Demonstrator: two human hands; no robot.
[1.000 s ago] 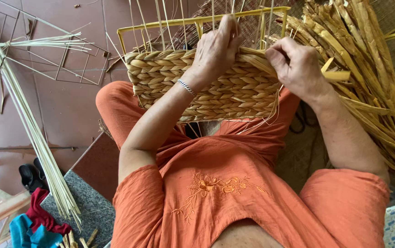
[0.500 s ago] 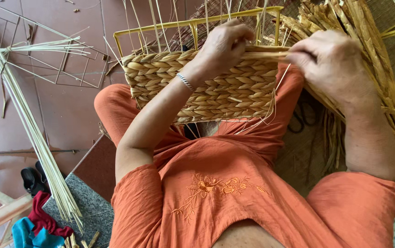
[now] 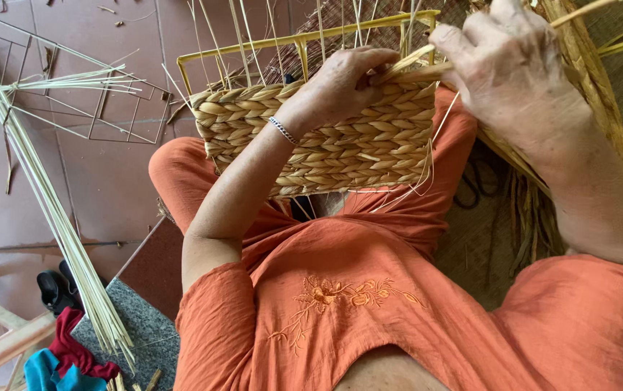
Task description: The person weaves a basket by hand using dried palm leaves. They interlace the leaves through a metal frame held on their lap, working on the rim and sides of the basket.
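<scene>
A half-woven basket (image 3: 326, 137) rests on the person's lap, its long axis running left to right. The left hand (image 3: 344, 83) presses curled on its top edge, while the right hand (image 3: 507, 65) pinches a fibre strand (image 3: 416, 61) at the top right corner, with loose stalks (image 3: 51, 217) on the floor well left.

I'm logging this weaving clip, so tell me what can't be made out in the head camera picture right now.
- Left hand: fingertips curl behind the woven basket rim, hidden.
- Right hand: its top is cut off by the upper edge; its grip on the straw strand is covered by its own fingers.
- Yellow wire frame: top cut off by the edge.
- Black object on the floor: too small to identify.
</scene>
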